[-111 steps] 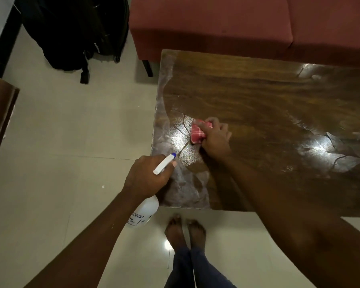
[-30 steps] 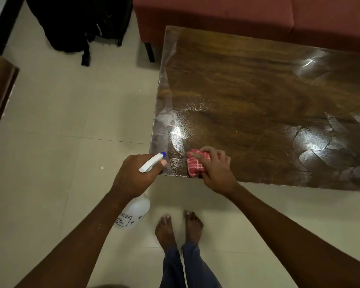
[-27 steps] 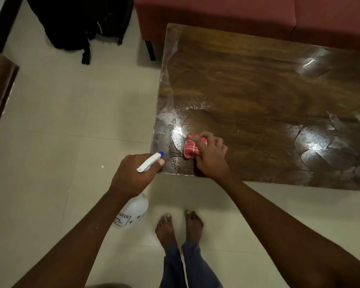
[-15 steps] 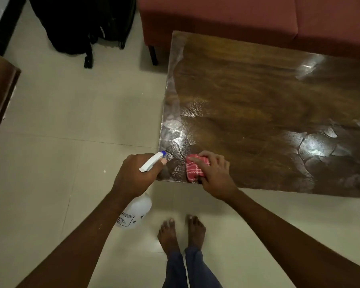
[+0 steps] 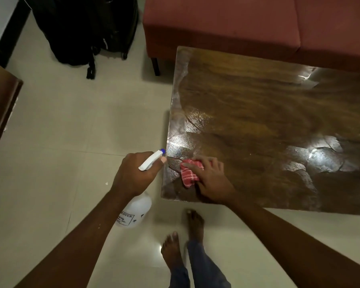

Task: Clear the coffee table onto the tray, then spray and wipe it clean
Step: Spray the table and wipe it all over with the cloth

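Note:
The dark wooden coffee table (image 5: 258,113) fills the right half of the view, its top streaked with wet smears. My right hand (image 5: 211,179) presses a bunched red-and-white checked cloth (image 5: 188,172) onto the table's near left corner, fingers curled over it. My left hand (image 5: 133,175) grips the neck of a white spray bottle (image 5: 136,210) with a blue-tipped nozzle, held just off the table's left edge above the floor. No tray is in view.
A red sofa (image 5: 247,23) stands behind the table. A black bag (image 5: 85,28) sits on the pale tiled floor at the back left. A brown wooden furniture edge (image 5: 0,104) is at the far left. My bare feet (image 5: 183,240) stand by the table's near edge.
My right hand has rubbed the cloth back and forth over the near left corner, ending slightly farther onto the table. The left hand keeps the bottle in about the same place.

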